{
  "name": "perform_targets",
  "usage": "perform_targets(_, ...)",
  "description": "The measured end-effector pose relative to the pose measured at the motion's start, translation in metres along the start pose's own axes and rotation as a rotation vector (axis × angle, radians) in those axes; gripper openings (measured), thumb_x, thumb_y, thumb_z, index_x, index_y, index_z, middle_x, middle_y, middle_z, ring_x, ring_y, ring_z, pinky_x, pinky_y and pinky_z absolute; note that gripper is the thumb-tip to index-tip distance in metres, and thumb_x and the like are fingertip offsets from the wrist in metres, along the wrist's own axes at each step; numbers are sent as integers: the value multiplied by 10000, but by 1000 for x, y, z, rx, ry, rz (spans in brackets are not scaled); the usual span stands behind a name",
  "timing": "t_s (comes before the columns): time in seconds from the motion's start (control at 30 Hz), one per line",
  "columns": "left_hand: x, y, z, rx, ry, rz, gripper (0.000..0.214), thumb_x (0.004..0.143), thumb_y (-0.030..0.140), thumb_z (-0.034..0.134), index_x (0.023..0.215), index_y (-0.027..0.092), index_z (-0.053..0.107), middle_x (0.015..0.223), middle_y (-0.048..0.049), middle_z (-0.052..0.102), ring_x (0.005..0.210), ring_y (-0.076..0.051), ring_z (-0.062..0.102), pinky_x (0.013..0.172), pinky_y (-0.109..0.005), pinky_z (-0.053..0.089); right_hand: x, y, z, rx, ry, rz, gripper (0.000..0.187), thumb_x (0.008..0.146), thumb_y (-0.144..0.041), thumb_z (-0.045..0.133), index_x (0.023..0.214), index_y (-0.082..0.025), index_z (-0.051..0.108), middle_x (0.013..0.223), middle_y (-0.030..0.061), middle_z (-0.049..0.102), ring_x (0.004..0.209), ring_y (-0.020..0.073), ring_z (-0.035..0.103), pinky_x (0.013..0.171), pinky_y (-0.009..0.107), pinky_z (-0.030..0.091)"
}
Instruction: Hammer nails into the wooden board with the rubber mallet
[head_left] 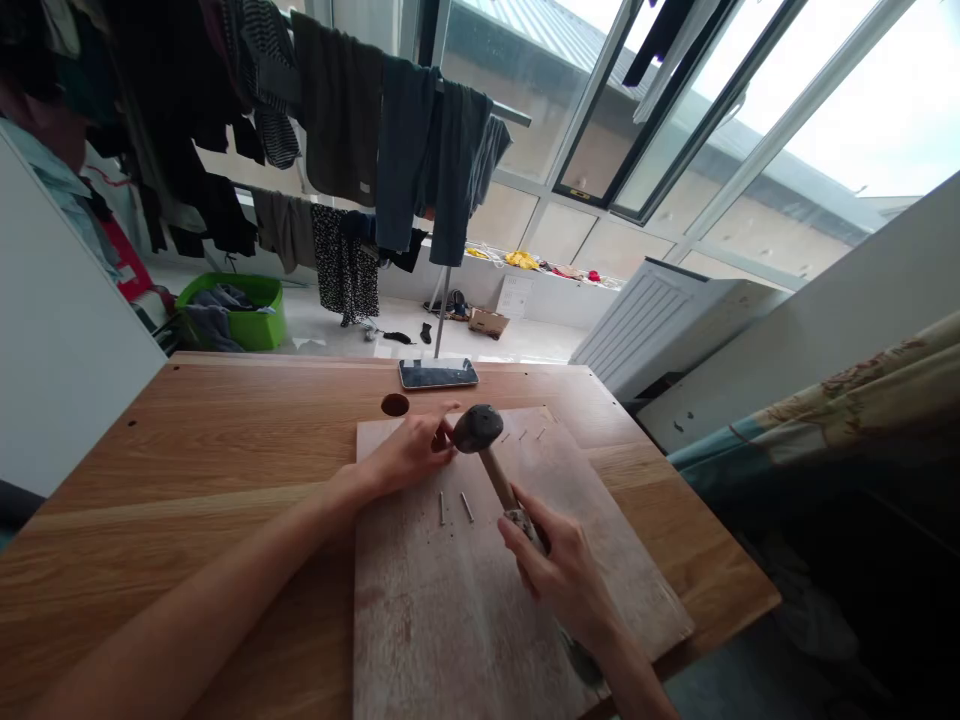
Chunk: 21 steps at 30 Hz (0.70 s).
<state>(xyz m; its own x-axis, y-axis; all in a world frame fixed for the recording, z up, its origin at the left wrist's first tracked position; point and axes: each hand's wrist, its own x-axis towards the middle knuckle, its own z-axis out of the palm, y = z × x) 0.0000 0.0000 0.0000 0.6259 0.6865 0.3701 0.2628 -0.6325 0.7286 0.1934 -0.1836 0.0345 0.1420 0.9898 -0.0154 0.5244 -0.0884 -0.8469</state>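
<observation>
While the right hand point(564, 568) clenches a hammer point(496, 476) beside the curled left hand point(409, 450), whose pinch I cannot tell, two nails point(442, 508) lie between both hands.

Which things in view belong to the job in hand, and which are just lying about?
Belonging to the job:
hammer, gripped in the right hand
nails on the wooden board
table beneath the board

Apparently just about:
phone on the table
green tub
cardboard box
hanging clothes
</observation>
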Motion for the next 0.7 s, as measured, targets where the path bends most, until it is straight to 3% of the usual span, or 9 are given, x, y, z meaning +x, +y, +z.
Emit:
perform_targets(0.1,0,13,-11,249,13,96,423,838,226,687,1235,149,561,1035,-62,646,789,-163,643,748,-310,540,-4,6,-1,119,20,54,557,940,-508,626,1360,-142,647,654,-29,566,409,87,476,372,191,412)
perform_targets(0.23,-9,59,-15,662,-199,387,82,845,192,686,918,163,661,999,-91,651,925,-247,645,812,-376,499,-7,10,-5,325,91,127,513,877,-581,673,1125,-134,708,632,-38,529,372,82,445,310,190,385)
perform_targets(0.3,-19,82,-1,775,-262,520,22,861,151,679,850,161,662,925,-86,681,936,-261,646,819,-387,478,-7,11,-6,376,119,153,468,856,-597,688,971,-144,702,613,-41,514,364,77,434,297,182,379)
perform_targets(0.4,-37,102,31,895,-297,555,70,888,97,631,839,137,663,727,-67,677,692,-217,631,655,-352,435,-6,13,-7,421,144,166,452,844,-599,698,935,-157,678,635,-39,532,364,68,425,290,177,381)
perform_targets(0.47,-44,106,46,943,-282,554,103,896,66,595,848,127,663,693,-71,677,606,-207,604,587,-350,400,-6,13,-7,429,139,157,440,846,-594,700,936,-164,668,635,-41,537,367,70,431,291,174,382)
perform_targets(0.53,-44,105,47,927,-264,577,114,895,58,589,837,130,655,707,-79,683,622,-214,621,587,-352,409,-6,13,-6,422,120,146,419,851,-588,702,877,-172,646,593,-51,519,365,71,427,294,165,374)
perform_targets(0.63,-30,93,24,745,-293,586,119,875,54,611,825,156,646,740,-55,685,675,-198,652,638,-328,456,-6,12,-5,411,83,144,416,866,-583,693,789,-184,603,509,-68,470,354,68,402,301,153,358)
perform_targets(0.7,-18,75,2,546,-268,486,156,857,35,602,876,176,667,798,-31,697,690,-162,653,658,-287,476,-6,11,-5,418,83,142,416,869,-583,690,782,-187,597,511,-70,463,357,68,403,303,152,360)
